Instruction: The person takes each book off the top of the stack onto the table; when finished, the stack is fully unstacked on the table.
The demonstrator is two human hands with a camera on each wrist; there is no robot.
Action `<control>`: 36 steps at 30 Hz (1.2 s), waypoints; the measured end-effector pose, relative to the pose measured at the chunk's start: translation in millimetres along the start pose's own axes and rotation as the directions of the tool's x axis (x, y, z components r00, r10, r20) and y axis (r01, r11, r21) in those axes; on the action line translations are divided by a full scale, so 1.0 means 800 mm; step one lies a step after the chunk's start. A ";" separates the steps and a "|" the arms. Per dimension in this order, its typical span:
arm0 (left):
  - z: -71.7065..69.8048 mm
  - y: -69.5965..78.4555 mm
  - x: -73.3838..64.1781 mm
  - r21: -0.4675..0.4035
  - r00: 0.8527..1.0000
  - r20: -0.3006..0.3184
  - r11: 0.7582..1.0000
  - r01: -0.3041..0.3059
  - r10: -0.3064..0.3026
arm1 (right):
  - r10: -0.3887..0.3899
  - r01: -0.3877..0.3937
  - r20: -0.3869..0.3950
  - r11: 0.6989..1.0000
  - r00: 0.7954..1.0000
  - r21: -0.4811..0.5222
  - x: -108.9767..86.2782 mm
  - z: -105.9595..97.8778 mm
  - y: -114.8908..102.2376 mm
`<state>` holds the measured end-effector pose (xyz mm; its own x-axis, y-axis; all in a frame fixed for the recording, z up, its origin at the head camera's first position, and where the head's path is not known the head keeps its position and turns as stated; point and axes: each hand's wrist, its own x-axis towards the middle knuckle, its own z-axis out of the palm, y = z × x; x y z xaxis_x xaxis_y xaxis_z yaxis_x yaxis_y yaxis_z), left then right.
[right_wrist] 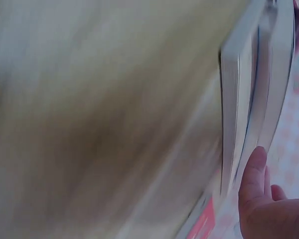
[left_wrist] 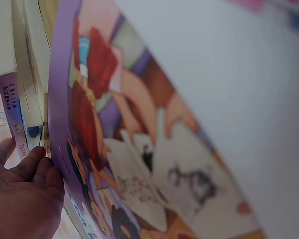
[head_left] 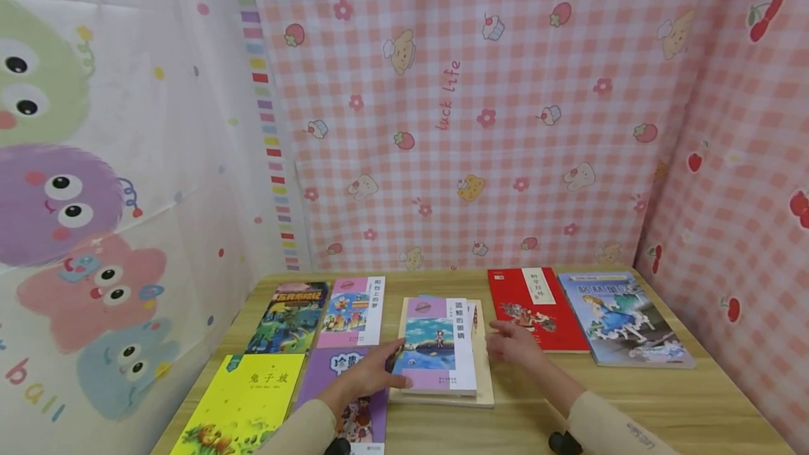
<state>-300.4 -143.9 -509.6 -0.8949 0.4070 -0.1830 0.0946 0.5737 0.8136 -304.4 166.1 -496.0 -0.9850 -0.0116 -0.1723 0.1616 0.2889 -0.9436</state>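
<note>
Near the middle of the table is a small stack of books. Its top book (head_left: pixel 436 346) has a lilac and white cover with a sea scene, and a larger cream book (head_left: pixel 484 371) juts out beneath it. Along the stack's left side, my left hand (head_left: pixel 373 374) touches the edges with relaxed fingers. The left wrist view shows its fingertips by the spines (left_wrist: pixel 12 107). My right hand (head_left: pixel 518 346) is at the stack's right side, fingers extended toward it. In the right wrist view, a fingertip is against or very near the page edges (right_wrist: pixel 234 114).
Left of the stack lie a purple book (head_left: pixel 373 416), a yellow book (head_left: pixel 243 399), a dark green-blue book (head_left: pixel 287 318) and a lilac book (head_left: pixel 344 311). To the right are a red book (head_left: pixel 556 332) and a blue book (head_left: pixel 626 318). Patterned cloths (head_left: pixel 480 160) surround the wooden table (head_left: pixel 682 406).
</note>
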 end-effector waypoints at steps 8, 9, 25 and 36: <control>0.000 0.001 0.002 -0.011 1.000 0.009 1.000 -0.010 0.010 | 0.030 -0.032 0.054 0.998 0.998 0.044 -0.005 0.037 0.017; 0.000 0.001 0.002 -0.011 1.000 0.009 1.000 -0.012 0.012 | 0.018 -0.020 0.058 0.999 0.998 0.038 -0.005 0.040 0.018; 0.000 -0.003 0.006 -0.029 0.999 0.026 0.999 -0.027 0.028 | 0.044 -0.044 0.003 0.999 0.999 0.003 -0.002 0.052 0.018; -0.004 -0.006 0.002 0.020 0.997 0.042 0.998 -0.063 0.062 | 0.130 -0.137 0.103 0.988 0.986 0.066 -0.006 0.029 0.014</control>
<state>-303.3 -148.2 -511.8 -0.8681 0.4715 -0.1552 0.1596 0.5612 0.8121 -296.5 147.4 -512.3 -0.9442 -0.0725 -0.3214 0.2986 0.2238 -0.9278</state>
